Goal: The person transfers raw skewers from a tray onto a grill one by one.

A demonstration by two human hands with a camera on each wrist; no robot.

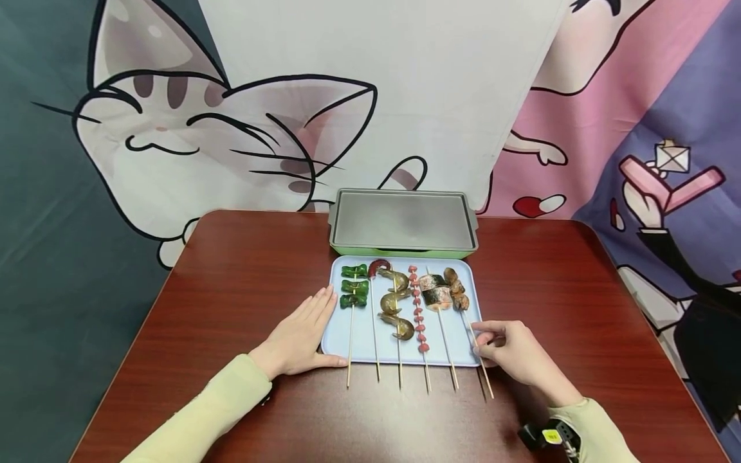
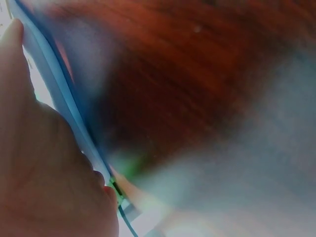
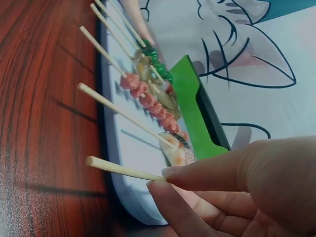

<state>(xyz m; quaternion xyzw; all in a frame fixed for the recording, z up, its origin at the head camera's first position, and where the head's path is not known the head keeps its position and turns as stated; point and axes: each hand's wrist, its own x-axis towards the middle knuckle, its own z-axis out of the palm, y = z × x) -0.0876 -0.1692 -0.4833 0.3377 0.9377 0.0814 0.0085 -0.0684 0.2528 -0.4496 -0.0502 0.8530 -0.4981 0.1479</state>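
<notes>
A light blue tray [image 1: 386,352] holds several skewers side by side, their sticks jutting over its near edge. The right hand [image 1: 512,350] pinches the stick of the rightmost skewer between thumb and index finger; brown chunks [image 1: 457,290] are threaded at its far end. In the right wrist view that stick [image 3: 126,170] tilts up past the tray's rim. Flat along the tray's left edge lies the left hand [image 1: 301,331], fingers straight and thumb at the near corner. Left to right lie green pepper pieces [image 1: 354,287], a dark red curl [image 1: 379,265], shrimp [image 1: 393,302], pink meat bits [image 1: 417,312] and fish [image 1: 435,292].
Directly behind the tray stands a grey-topped griddle [image 1: 405,222] with a green base. Both sit on a reddish-brown wooden table [image 1: 260,257]. Cartoon-printed cloth [image 1: 440,96] hangs behind the table. A black device [image 1: 558,437] is strapped to the right wrist.
</notes>
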